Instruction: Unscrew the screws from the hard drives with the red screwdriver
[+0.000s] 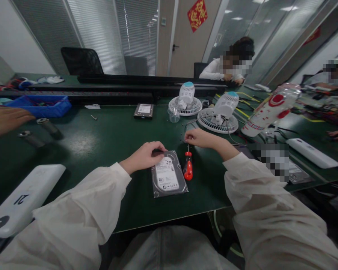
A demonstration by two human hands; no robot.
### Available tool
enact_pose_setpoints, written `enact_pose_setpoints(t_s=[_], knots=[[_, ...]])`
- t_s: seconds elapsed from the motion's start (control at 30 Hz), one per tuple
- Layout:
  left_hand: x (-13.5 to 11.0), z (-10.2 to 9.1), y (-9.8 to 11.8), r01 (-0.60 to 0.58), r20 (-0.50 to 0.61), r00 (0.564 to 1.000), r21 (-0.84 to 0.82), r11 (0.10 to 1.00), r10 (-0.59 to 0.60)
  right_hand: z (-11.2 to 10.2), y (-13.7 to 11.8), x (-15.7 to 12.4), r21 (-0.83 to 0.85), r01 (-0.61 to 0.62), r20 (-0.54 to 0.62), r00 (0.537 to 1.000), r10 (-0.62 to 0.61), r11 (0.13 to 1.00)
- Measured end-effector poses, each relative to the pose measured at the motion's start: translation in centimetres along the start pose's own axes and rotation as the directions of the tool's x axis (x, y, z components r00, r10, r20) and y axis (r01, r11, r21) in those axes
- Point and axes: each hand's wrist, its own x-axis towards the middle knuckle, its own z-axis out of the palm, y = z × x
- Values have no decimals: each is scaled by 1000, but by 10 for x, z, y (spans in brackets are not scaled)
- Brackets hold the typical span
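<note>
A hard drive (166, 174) with a white label lies before me on the green table, in what looks like a clear bag. My left hand (146, 156) grips its top left edge, thumb on the label side and fingers curled over the far edge. To the drive's right lies a red and black screwdriver (188, 167), its shaft pointing away from me. Just beyond its tip, my right hand (198, 138) is pinched close to the tabletop beside several tiny dark bits, perhaps screws. Whatever sits between those fingertips is hidden.
Farther back are another hard drive (143, 111), a clear plastic cup (174, 113) and two white fans (218, 118). A blue tray (42, 105), metal cylinders (49, 127) and another person's hand (9, 119) are left. White power banks (28, 197) and a bottle (270, 108) flank me.
</note>
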Motion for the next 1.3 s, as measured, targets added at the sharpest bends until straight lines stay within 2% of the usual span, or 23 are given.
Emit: enact_pose_setpoints(t_s=[0.17,0.27,0.37,0.47,0.53,0.6,0.67,0.73,0.83,0.97,1.17,1.3], knots=[[0,0,0,3,-1,1000,4,1000,-3,4,4,1,0,5,-67,998,-5,1000],[0,1,0,7,-5,1000,-10,1000,-7,-3,3,-7,-12,-2,-110,994,1,1000],[0,1,-1,14,1,1000,-32,999,-14,-14,-6,-25,-3,11,-151,988,-11,1000],[0,0,0,7,1,1000,-33,999,-7,-17,-28,-59,30,41,-180,983,-35,999],[0,0,0,-2,-3,1000,-30,1000,1,-11,-48,-86,70,101,-186,979,-87,992],[0,1,0,-11,-5,1000,-30,999,11,2,-67,-111,107,180,-121,979,-166,978],[0,1,1,-20,-11,1000,-22,1000,19,17,-82,-131,89,168,-25,986,-167,982],[0,1,2,-26,-23,999,-9,1000,26,29,-88,-142,87,150,-6,989,-150,985],[0,1,3,-23,-28,999,-5,1000,22,38,-84,-144,176,140,-17,990,-139,974],[-1,1,4,-12,-28,1000,-7,1000,12,38,-73,-137,283,159,-68,987,-145,946],[-1,0,4,2,-16,1000,-11,1000,-2,39,-76,-133,220,174,-129,981,-148,960],[-1,-1,6,13,-10,1000,-18,1000,-13,43,-79,-131,175,153,-113,984,-135,973]])
